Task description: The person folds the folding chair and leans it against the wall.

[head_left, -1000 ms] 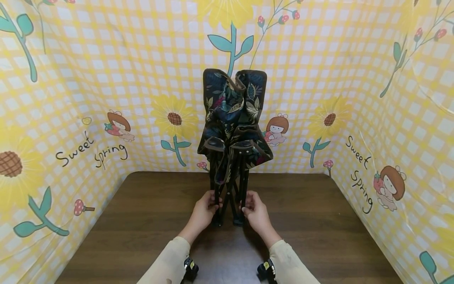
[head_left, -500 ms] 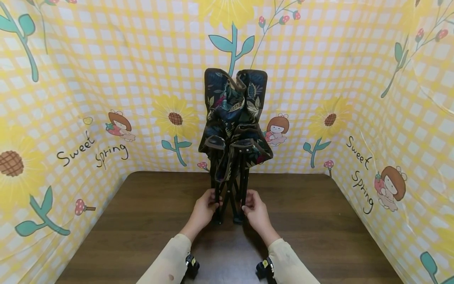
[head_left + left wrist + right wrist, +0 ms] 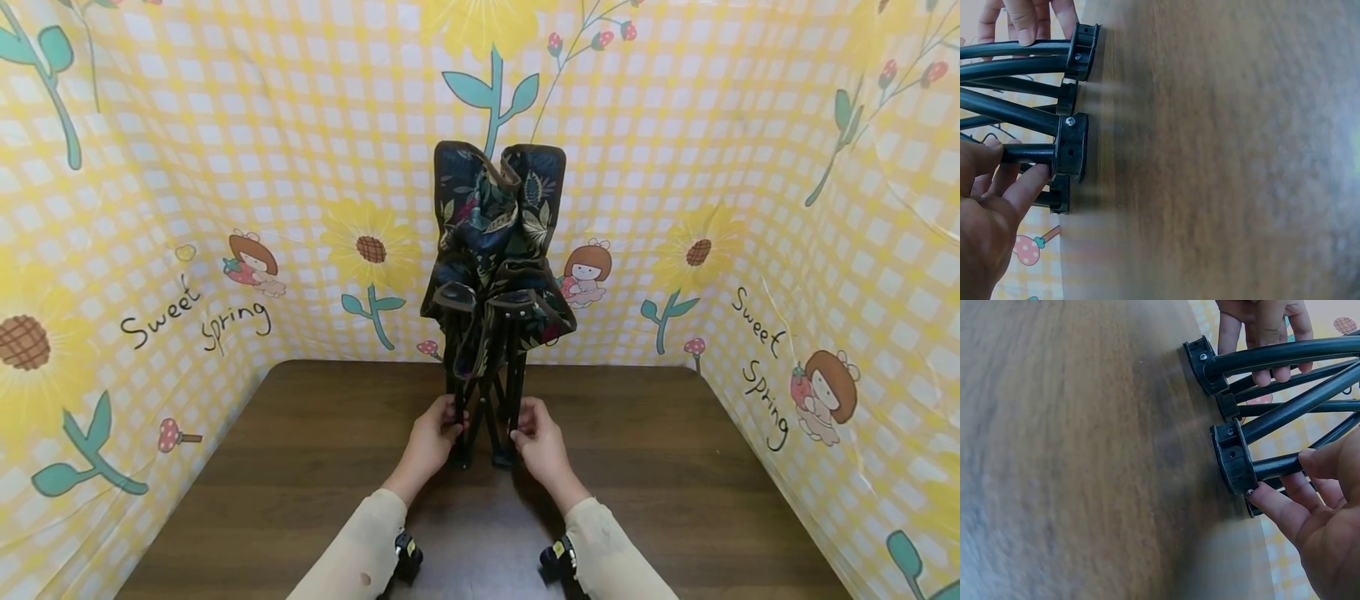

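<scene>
Beige long sleeves [image 3: 352, 550], black wrist-worn cameras [image 3: 407, 557]

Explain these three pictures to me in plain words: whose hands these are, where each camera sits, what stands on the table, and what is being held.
No machine here: a person works with two bare hands. One camera sits on the head and looks down; one sits on each wrist, so those two views come out sideways and close.

On the brown table stands a folded chair: dark leafy fabric bunched on top, black metal legs pulled together below, with plastic feet on the wood. A yellow flowered backdrop surrounds the table.

The left hand grips a leg near its foot; the right hand grips another on the opposite side.
</scene>
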